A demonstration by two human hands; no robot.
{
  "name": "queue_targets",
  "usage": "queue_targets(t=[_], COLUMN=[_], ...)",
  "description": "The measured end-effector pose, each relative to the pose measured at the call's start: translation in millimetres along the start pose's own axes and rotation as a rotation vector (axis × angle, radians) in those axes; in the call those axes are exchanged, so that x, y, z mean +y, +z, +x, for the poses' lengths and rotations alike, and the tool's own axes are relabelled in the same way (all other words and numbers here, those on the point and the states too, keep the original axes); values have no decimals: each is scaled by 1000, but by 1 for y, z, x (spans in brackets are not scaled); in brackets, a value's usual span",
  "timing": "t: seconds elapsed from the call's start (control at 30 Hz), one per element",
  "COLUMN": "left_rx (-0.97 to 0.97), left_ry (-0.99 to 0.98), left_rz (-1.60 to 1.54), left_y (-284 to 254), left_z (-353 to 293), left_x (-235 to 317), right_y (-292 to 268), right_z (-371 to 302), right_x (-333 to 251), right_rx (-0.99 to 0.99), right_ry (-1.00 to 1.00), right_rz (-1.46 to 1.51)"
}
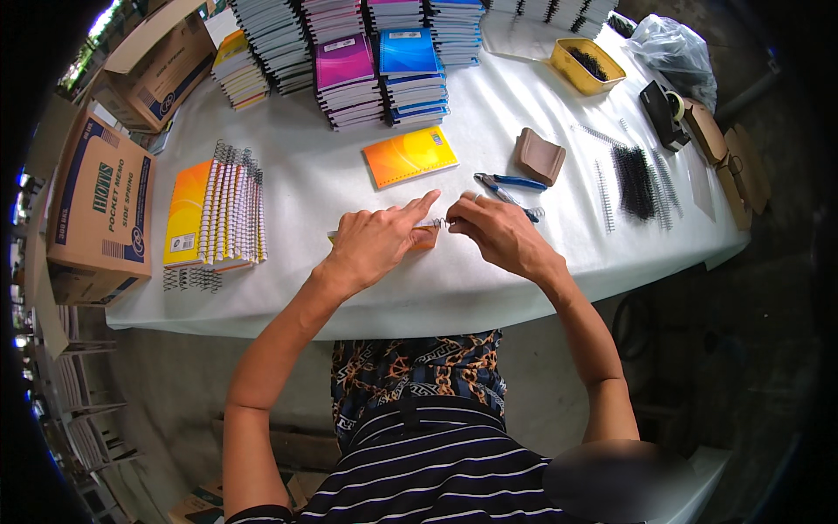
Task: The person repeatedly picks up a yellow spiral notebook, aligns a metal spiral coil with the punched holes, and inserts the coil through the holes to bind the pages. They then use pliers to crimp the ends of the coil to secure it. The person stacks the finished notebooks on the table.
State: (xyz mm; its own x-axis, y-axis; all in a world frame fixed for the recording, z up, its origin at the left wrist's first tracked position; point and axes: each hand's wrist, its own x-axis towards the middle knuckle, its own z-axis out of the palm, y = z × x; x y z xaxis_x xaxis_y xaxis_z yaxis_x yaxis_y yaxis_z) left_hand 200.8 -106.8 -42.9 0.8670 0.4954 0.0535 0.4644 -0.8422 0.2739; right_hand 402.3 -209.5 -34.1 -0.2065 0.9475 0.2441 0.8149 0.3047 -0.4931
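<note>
My left hand (375,240) is closed over a small notebook (424,238), its index finger stretched out. Most of that notebook is hidden beneath the hand; an orange corner shows at the right. A thin binding coil (439,224) sticks out from the notebook's edge, and the fingertips of my right hand (502,229) pinch its end. Just beyond my hands lies a yellow-orange notebook (412,155). Blue-handled pliers (515,182) rest beside the right hand, with another blue-handled tool (530,210) partly hidden behind it.
Coil-bound yellow notebooks (205,214) are stacked at the left, beside cardboard boxes (100,210). Tall notebook stacks (349,74) stand at the back. To the right are loose black coils (635,183), a brown block (539,157), a yellow tub (572,73) and a tape dispenser (663,115).
</note>
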Motion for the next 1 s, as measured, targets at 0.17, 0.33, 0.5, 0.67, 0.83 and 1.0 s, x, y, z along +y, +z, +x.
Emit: queue_targets(t=[0.17, 0.33, 0.5, 0.67, 0.83, 1.0], left_rx=[121, -35, -266, -144, 76, 201], left_ry=[12, 55, 117, 185, 81, 78], left_rz=[9, -36, -121, -168, 111, 103], left_y=[-2, -10, -25, -17, -16, -9], left_z=[-3, 0, -8, -13, -33, -30], left_x=[9, 2, -10, -5, -22, -24], right_y=[0, 9, -47, -84, -93, -33], right_z=[5, 1, 11, -9, 16, 42], right_x=[-11, 2, 77, 153, 78, 32], right_rx=[86, 27, 16, -97, -207, -410], right_ry=[16, -91, 173, 435, 322, 178], right_rz=[3, 17, 133, -51, 403, 510])
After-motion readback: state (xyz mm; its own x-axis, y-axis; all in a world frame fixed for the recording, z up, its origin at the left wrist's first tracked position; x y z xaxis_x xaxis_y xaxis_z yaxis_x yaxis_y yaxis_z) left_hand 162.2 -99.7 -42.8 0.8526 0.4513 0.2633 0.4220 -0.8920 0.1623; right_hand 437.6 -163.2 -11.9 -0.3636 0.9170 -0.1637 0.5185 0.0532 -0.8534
